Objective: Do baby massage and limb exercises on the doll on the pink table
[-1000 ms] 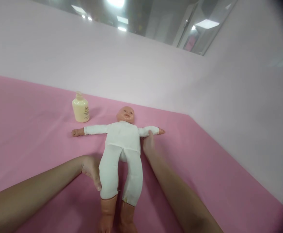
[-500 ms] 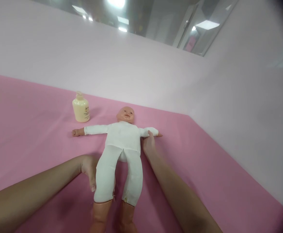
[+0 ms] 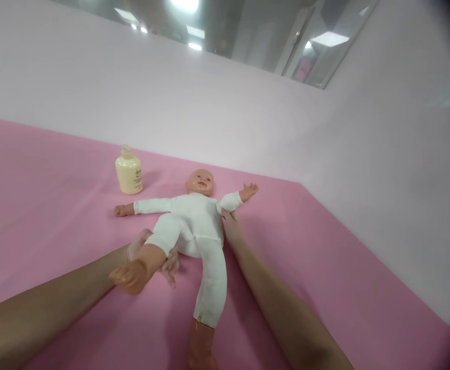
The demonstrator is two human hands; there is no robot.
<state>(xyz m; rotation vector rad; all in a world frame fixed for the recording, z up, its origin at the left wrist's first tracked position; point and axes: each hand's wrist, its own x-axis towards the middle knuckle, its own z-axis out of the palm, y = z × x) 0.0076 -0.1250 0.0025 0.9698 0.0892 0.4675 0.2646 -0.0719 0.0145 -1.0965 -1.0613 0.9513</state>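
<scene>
So, far left first: you've got a pale yellow bottle (image 3: 129, 174) standing upright on the pink cover (image 3: 55, 205), roughly at 11 o'clock from your left hand (image 3: 170, 264). It has a pump-type top and dark print on the side facing right, but that's too small to read.

Your left hand is wrapped around the doll's (image 3: 197, 218) bent leg, cupping it from below, with part of the hand showing on the left and your fingers poking out on the right. The leg hides your palm, so I can't tell how hard you're squeezing. The doll's bare foot sticks out toward 7 or 8 o'clock from that grip, and its body is up around 2 o'clock.

The doll itself is on its back on the cover, head at 12, one arm straight out to 9, and the other leg running down to 6.

Over on the right, your right hand (image 3: 231, 223) has hold of the doll's other arm near the elbow, thumb side showing, the rest tucked out of sight. From there the body is at 9 o'clock, the head about 10 or 11, and the doll's open little hand points up to 1, just below the white wall (image 3: 325, 133).
</scene>
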